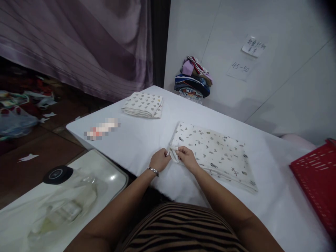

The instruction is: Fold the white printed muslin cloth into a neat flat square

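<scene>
A folded white cloth with a small grey and brown print lies flat on the white-covered table before me. My left hand pinches the cloth at its near left corner. Right beside it, the fingers of my right hand close on the same corner, where the fabric is slightly bunched. Layers of the fold show along the near edge. Farther back on the table is a smaller folded cloth with a leaf-like print, apart from both hands.
A stack of folded clothes stands at the wall behind the table. To the right is a red plastic basket. On the left, a white stand holds a black round object and a clear plastic bag. A pale purple curtain hangs behind.
</scene>
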`<state>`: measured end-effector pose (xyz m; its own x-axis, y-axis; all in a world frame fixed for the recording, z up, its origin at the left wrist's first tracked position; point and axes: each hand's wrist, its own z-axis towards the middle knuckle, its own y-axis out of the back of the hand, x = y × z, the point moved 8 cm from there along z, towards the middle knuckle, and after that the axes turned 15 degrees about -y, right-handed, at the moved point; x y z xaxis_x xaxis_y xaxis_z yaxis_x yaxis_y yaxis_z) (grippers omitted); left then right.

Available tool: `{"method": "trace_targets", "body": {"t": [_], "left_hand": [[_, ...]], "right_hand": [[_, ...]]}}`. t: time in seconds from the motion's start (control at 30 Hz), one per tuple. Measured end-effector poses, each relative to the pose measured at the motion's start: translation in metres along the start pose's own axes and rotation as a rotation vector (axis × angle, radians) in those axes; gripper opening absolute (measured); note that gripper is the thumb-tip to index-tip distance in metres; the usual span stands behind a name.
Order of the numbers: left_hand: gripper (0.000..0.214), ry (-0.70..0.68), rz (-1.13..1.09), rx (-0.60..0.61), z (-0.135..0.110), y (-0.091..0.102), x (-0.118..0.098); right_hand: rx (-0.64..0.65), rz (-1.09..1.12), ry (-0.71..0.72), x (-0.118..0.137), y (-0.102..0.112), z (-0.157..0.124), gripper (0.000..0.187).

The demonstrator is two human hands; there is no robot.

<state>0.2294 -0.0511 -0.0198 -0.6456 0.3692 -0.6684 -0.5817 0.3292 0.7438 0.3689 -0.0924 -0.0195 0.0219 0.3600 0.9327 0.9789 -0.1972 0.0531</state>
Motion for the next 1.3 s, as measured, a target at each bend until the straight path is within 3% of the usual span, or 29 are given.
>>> {"method": "trace_targets", "body": {"t": [0.2, 0.43, 0.57, 0.67, 0.83, 0.9, 1.0, 1.13, 1.3], "left_hand": [[0.014, 0.262, -0.759, -0.056, -0.003, -0.028, 0.017], [0.024, 0.234, -0.874, -0.225, -0.006, -0.025, 0.017], [0.037, 0.238, -1.040, -0.208, -0.010, -0.024, 0.013], [0.043, 0.244, -1.020, -0.212, -0.011, -0.023, 0.011], [0.033, 0.272, -0.935, -0.249, -0.010, -0.023, 0.015], [0.029, 0.290, -0.957, -0.263, -0.010, -0.023, 0.017], [0.030, 0.259, -0.966, -0.283, -0.009, -0.020, 0.019], [0.033, 0.185, -0.946, -0.296, -0.008, -0.019, 0.020], [0.034, 0.146, -0.925, -0.281, -0.009, -0.019, 0.019]], "right_hand": [[-0.016, -0.001, -0.008, -0.005, 0.000, 0.003, 0.029], [-0.022, 0.008, 0.021, -0.003, 0.001, 0.003, 0.028], [-0.016, -0.005, 0.037, -0.003, -0.002, 0.002, 0.028], [-0.018, -0.022, 0.050, -0.002, -0.004, 0.002, 0.028], [-0.089, -0.117, 0.155, 0.017, 0.005, -0.007, 0.022], [-0.149, -0.269, 0.280, 0.034, 0.006, -0.016, 0.017], [-0.165, -0.608, 0.403, 0.048, -0.008, -0.024, 0.008], [-0.121, -0.909, 0.380, 0.041, -0.031, -0.022, 0.006], [-0.117, -0.955, 0.372, 0.039, -0.036, -0.022, 0.007]]}}
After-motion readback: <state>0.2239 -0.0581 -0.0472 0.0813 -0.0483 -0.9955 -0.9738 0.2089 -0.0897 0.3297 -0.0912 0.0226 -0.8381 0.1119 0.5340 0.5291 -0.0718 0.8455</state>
